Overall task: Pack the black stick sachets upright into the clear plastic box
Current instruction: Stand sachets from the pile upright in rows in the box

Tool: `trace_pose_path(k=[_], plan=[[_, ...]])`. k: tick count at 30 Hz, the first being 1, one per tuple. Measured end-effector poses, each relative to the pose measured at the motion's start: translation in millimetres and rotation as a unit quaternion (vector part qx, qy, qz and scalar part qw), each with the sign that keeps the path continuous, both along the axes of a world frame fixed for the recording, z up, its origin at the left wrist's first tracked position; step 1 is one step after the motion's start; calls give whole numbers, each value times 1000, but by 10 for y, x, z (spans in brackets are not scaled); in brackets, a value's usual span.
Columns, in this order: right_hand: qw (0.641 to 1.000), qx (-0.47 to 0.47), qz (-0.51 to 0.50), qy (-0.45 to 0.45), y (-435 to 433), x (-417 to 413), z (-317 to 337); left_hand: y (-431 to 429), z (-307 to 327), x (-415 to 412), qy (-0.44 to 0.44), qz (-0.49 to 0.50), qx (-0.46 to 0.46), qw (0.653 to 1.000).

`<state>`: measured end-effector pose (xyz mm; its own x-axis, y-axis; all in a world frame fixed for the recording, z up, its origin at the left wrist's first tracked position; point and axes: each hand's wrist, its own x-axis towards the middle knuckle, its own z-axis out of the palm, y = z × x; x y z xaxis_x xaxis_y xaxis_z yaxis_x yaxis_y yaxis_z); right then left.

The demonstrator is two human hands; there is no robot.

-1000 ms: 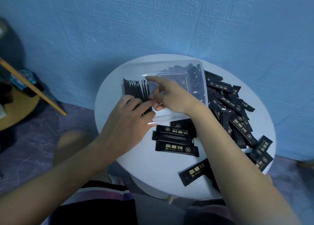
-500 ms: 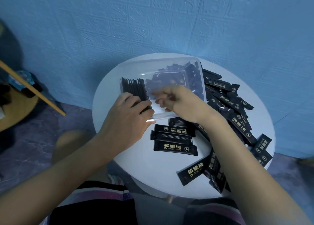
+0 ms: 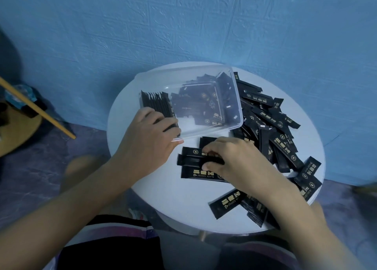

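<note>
A clear plastic box (image 3: 235, 98) lies tilted on the round white table (image 3: 163, 204). Several black stick sachets (image 3: 157, 104) stand packed upright at the box's left end. My left hand (image 3: 149, 145) grips that end of the box, fingers over the upright sachets. In front of the box lie three loose sachets; my right hand (image 3: 230, 161) pinches the middle sachet (image 3: 191, 160) between thumb and fingers. A big heap of loose sachets (image 3: 273, 131) covers the table's right side, partly under the box.
A blue textured wall stands behind the table. On the left are a wooden stick (image 3: 38, 110) and a low wooden stool (image 3: 18, 135). More sachets (image 3: 226, 203) lie at the table's front right edge. My knees are under the table's near edge.
My right hand left the inside of the box, came down toward me and closed on a loose sachet in front of it. The left hand stayed on the box's left end.
</note>
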<state>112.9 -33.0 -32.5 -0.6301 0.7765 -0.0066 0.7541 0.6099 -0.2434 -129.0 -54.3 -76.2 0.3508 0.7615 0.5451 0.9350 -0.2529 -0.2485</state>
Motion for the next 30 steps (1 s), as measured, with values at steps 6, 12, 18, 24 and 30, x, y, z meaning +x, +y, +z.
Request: trace_pose_path(k=[6,12,18,24,30], plan=[[999,49,8,-12,36,-5,-96,-2,6,2,-1,3,0,1000],[998,61,11,-33,60,-18,-97,-6,11,8,-5,2,-1,1000],[996,77,17,-44,58,-42,-95,-11,18,16,-11,-4,11,1000],[994,108,20,-28,58,-56,-120,-8,19,14,-13,-6,6,1000],[985,169,25,-5,117,-35,-212,-9,18,10,-17,-8,7,1000]])
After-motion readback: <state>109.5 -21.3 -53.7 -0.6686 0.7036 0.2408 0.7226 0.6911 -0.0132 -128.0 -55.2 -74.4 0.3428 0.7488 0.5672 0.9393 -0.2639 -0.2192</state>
